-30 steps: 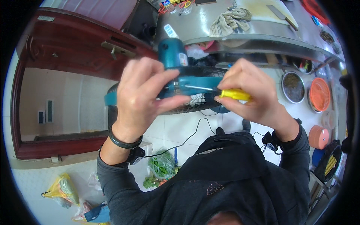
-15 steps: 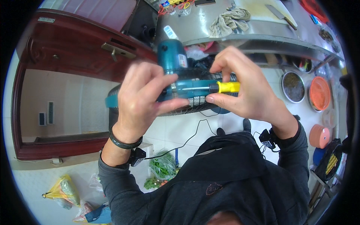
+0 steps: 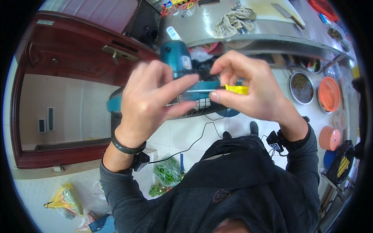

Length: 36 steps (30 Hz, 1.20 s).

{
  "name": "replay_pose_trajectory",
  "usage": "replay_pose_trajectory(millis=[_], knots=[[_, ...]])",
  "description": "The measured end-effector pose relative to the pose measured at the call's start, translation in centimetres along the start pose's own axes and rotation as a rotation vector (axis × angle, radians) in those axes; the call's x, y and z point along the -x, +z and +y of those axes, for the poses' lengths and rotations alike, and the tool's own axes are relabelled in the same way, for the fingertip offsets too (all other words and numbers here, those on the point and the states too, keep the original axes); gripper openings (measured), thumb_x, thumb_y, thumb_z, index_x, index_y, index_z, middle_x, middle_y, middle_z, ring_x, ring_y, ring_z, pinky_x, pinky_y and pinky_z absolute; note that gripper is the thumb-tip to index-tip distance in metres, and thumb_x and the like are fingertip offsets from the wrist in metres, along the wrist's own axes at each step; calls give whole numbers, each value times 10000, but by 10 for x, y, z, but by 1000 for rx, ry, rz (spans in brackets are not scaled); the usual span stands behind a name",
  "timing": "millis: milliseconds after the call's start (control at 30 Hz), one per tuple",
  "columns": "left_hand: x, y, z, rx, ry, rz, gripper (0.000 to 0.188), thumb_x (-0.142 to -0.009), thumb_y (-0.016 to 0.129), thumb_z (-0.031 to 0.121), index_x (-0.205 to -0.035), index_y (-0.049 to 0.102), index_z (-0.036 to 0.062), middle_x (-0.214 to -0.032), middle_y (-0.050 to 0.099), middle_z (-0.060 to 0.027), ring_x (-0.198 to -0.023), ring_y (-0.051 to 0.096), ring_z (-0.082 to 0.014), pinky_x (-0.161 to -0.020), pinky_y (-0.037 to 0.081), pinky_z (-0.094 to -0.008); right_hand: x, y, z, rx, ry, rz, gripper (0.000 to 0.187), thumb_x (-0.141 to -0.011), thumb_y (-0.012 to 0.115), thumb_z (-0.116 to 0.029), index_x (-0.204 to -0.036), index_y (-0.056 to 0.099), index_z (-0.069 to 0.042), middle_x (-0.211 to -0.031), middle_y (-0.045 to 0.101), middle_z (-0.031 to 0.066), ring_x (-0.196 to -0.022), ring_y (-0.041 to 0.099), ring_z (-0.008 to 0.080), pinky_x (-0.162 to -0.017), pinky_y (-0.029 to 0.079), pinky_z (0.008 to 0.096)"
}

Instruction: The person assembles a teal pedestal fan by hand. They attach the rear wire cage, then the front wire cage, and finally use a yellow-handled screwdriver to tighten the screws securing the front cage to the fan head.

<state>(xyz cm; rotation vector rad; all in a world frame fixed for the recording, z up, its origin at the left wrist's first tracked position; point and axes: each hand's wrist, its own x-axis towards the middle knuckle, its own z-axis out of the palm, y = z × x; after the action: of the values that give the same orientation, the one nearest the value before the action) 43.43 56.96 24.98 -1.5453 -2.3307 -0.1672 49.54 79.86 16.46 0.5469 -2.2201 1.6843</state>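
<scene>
My right hand (image 3: 254,87) holds a screwdriver (image 3: 237,89) with a yellow handle. Its metal shaft lies level and points left, and my right thumb and forefinger reach past the front of the handle. Facing it, my left hand (image 3: 145,93) has its thumb and forefinger apart, above and below the shaft tip, with nothing visible between them. Both hands are over an electric fan (image 3: 173,54) with a teal motor housing, a teal band and a black wire guard. My hands hide much of the guard, and whatever the tip touches cannot be made out.
Beyond the fan is a steel counter (image 3: 268,35) with a crumpled cloth (image 3: 235,22) and a knife (image 3: 287,15) on it. A red-brown door (image 3: 85,50) stands at left. Basins and an orange basket (image 3: 329,95) sit at right; bagged greens (image 3: 168,171) lie on the floor.
My left fingers have moved right, further along the shaft. My right thumb and forefinger have shifted left, covering the dark collar in front of the yellow handle. The whole view has shifted slightly.
</scene>
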Motion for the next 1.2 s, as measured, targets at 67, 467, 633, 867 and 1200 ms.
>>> replay_pose_trajectory(millis=[67,467,633,867,1200], knots=[[0,0,1,2,-6,-12,477,-625,844,327,-1063,760,157,-815,492,-27,-732,466,-193,-608,396,-316,0,-1,-2,60,-152,19,393,-709,776,18,-1055,599,-35,-798,567,12,-748,544,88,-586,425,203],[-1,1,3,27,-40,25,451,-619,861,282,-1027,761,119,-828,505,-41,-745,488,-198,-603,407,-313,17,4,20,652,-579,190,272,-720,792,-54,-969,684,-64,-819,639,57,-662,604,195,-569,476,269],[0,3,0,40,-24,29,450,-620,863,279,-1027,760,117,-819,509,-41,-748,499,-199,-607,414,-315,10,3,9,-278,147,-29,133,-859,750,-177,-883,656,-86,-683,581,-6,-569,501,70,-507,399,233],[0,3,-2,73,-28,50,456,-597,872,270,-993,748,81,-818,532,-50,-763,523,-211,-621,435,-323,2,15,6,317,-402,206,317,-757,846,-137,-824,547,-56,-667,530,-9,-561,444,29,-471,334,244],[0,3,-3,43,-41,42,437,-604,871,305,-947,741,68,-810,541,-59,-750,534,-217,-612,437,-319,-9,-3,-3,164,112,-125,356,-796,805,-278,-766,531,-54,-617,504,92,-554,542,231,-505,412,351]])
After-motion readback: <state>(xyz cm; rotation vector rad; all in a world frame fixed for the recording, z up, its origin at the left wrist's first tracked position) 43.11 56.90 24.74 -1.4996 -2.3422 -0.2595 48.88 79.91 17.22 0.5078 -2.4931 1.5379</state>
